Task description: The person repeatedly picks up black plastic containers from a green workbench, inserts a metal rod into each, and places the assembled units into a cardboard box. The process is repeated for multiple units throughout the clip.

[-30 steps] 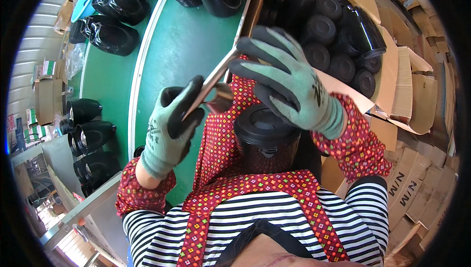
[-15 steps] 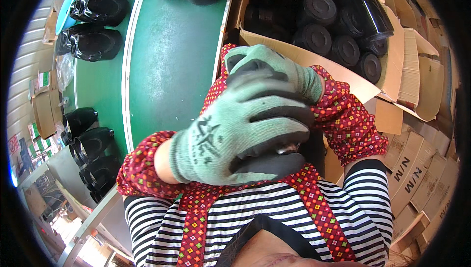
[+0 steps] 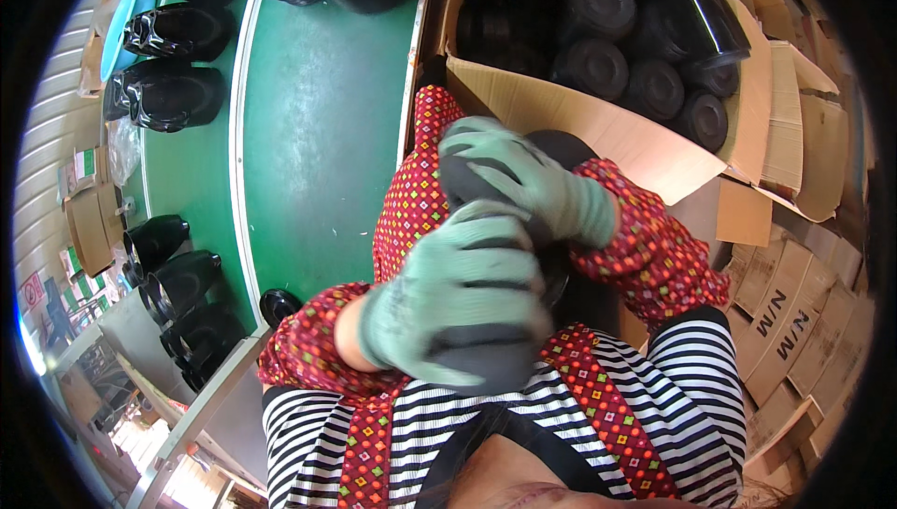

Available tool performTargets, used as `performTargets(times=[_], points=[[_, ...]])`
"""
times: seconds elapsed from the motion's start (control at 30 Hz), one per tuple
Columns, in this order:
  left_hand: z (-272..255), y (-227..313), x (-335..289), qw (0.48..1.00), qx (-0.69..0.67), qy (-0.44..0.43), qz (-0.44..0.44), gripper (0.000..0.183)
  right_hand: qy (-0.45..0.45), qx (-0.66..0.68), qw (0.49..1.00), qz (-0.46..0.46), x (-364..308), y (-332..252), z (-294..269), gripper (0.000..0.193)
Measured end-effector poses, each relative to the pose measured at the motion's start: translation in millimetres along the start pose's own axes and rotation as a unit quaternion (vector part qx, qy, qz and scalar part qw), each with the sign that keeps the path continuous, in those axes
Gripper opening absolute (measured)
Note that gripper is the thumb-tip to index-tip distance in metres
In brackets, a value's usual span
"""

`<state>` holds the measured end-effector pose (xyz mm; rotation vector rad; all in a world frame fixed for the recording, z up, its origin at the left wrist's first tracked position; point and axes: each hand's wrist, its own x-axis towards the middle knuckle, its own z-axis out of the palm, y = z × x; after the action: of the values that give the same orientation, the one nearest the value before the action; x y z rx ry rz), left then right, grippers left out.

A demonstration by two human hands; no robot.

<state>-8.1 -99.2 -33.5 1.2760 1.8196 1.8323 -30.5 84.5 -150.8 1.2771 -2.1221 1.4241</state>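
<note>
Both my hands wear green knit gloves with black-coated palms, close together in front of my chest. My right hand has its fingers wrapped over a black rounded part, its curved end showing beyond the knuckles. Nearer to me, my left hand is curled closed and smeared by motion, over the near side of that black part. What its fingers grip is hidden. Most of the part lies beneath the gloves, so its full shape cannot be told.
A green worktop with a white strip lies to the left. Glossy black hollow housings stand along its far left, with more black housings lower down. At the right, an open cardboard box holds several round-ended black parts. Stacked cartons sit beyond.
My left hand has drawn back toward me and slightly left. The right hand has shifted a little nearer, and the black part's rounded end now shows. A small black round piece appears by my left sleeve.
</note>
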Motion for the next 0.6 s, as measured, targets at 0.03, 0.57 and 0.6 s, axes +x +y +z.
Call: performTargets(times=[0.03,0.57,0.6], points=[[-12.9,-17.2,-17.7,0.993,-0.106,0.025,0.045,0.035,-0.032,-0.128,0.991,0.007,-1.6,-10.1,-17.1,0.042],[-33.2,17.8,-2.0,0.896,0.268,-0.021,-0.353,0.063,-0.208,-0.185,0.937,0.210,33.6,-60.9,-65.6,0.069],[-38.2,6.7,-7.0,0.912,0.263,-0.011,-0.314,0.057,-0.203,-0.193,0.936,0.215,33.9,-67.3,-66.8,0.069]])
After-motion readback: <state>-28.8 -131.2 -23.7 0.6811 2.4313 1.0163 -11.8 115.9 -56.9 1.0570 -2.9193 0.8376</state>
